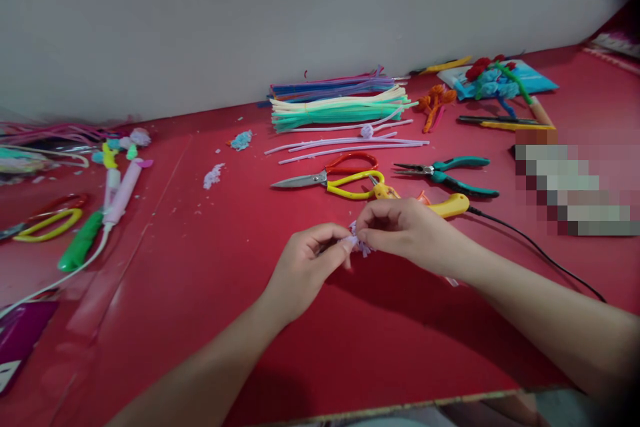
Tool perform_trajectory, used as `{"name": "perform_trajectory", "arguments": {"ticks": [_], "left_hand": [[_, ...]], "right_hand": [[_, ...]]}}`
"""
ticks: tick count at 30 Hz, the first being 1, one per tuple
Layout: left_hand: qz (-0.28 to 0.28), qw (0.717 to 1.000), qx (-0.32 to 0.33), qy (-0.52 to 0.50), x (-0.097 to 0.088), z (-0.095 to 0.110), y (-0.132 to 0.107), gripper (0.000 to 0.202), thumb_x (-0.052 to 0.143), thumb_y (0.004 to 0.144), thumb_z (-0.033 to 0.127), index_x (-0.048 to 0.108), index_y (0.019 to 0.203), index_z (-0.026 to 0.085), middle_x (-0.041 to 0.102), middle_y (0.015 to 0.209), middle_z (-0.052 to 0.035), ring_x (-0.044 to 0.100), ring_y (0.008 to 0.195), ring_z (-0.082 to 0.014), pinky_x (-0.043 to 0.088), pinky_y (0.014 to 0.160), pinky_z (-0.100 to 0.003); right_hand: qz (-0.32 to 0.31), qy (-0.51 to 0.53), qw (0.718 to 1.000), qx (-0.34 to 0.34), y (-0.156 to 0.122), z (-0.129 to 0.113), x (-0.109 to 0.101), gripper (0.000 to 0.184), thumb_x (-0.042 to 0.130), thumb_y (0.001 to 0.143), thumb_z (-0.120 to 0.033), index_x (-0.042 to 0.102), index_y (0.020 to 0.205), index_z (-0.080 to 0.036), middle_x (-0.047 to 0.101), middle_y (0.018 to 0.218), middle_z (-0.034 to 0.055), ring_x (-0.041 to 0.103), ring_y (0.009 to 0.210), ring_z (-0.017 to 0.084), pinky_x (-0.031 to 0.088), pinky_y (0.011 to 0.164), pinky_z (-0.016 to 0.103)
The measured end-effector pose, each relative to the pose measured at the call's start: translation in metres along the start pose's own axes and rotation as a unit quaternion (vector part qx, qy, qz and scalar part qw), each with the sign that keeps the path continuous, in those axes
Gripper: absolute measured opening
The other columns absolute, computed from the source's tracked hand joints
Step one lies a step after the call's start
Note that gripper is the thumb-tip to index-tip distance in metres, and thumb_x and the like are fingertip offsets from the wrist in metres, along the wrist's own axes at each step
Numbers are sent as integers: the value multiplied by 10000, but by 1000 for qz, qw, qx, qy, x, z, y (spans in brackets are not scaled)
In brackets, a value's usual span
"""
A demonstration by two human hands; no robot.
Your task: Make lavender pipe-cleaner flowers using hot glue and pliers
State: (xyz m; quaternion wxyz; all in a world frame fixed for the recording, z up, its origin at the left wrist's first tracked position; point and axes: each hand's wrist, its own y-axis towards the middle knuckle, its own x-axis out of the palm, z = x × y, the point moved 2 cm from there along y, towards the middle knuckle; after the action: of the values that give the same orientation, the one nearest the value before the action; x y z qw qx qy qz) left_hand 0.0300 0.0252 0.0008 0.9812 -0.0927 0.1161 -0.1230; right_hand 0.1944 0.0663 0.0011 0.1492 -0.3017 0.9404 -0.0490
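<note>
Left hand (305, 267) and right hand (413, 233) pinch a fuzzy lilac piece (366, 249) over the red table (400, 360), hiding most of it from me. Beyond, the right hand covers part of a yellow corded tool (454, 205); farther right, I can't make out a pixelated object (575, 190).

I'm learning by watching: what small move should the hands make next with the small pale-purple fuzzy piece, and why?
Perhaps turn the pale-purple fuzzy piece slightly: the left hand and the right hand both pinch it, covering much of it from view.
</note>
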Motion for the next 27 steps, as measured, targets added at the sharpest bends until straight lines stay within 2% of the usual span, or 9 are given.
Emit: {"name": "perform_trajectory", "arguments": {"ticks": [4,11,13,16,19,21,23,25,27], "left_hand": [[-1,1000,5,-9,1,1,0,204,543,855,204,611,667,167,529,571,50,386,511,-76,322,537,-221],[-6,1000,12,-17,1,2,-1,215,537,854,200,619,659,167,603,634,5,537,657,-124,402,681,-243],[-3,1000,4,-30,0,1,-2,207,558,847,220,631,661,167,595,616,7,521,612,-116,403,642,-238],[7,997,-32,-76,0,-3,-2,170,591,835,287,667,730,176,590,600,13,448,505,-91,351,496,-216],[10,987,-51,-149,-1,-6,-1,132,619,818,300,688,824,187,637,683,-5,468,519,-86,338,465,-202],[9,978,-61,-199,-3,-7,0,113,630,810,280,689,824,184,635,700,-5,449,506,-69,306,442,-188],[1,967,-74,-246,-6,-7,1,112,624,810,260,684,793,167,614,673,-1,387,469,-48,242,413,-180],[-8,954,-74,-290,-9,-7,2,124,611,808,234,681,764,142,601,652,-8,347,458,-37,223,419,-177],[-12,944,-62,-324,-11,-8,3,135,603,797,213,682,746,117,598,635,-22,332,456,-32,233,434,-175]], "right_hand": [[-4,22,1000,0,0,-5,-1,70,546,774,-218,583,734,-174,606,687,-5,538,641,122,416,616,259],[-1,9,1000,-2,0,-3,0,57,568,770,-221,571,735,-177,595,695,-12,525,640,115,407,611,248],[-2,11,1000,-5,-1,-2,1,71,566,780,-232,568,735,-178,592,693,-13,526,635,114,408,606,246],[2,19,1000,-16,0,-6,-3,116,556,807,-278,573,749,-178,589,684,-12,535,634,118,415,603,246],[57,-51,996,-42,-1,-13,-17,144,536,822,-309,588,769,-186,591,690,-11,535,630,124,403,577,246],[107,-183,975,-59,-3,-15,-31,109,527,808,-269,602,794,-192,615,731,0,550,653,138,402,590,257],[122,-351,926,-68,-6,-12,-47,121,529,771,-216,613,855,-193,641,814,22,574,707,165,408,631,280],[87,-486,867,-69,-10,-3,-60,225,532,733,-174,609,944,-188,643,942,58,595,798,202,416,680,308],[31,-566,820,-75,-16,8,-69,345,539,688,-132,599,1025,-178,619,1035,92,592,902,236,420,729,328]]}}
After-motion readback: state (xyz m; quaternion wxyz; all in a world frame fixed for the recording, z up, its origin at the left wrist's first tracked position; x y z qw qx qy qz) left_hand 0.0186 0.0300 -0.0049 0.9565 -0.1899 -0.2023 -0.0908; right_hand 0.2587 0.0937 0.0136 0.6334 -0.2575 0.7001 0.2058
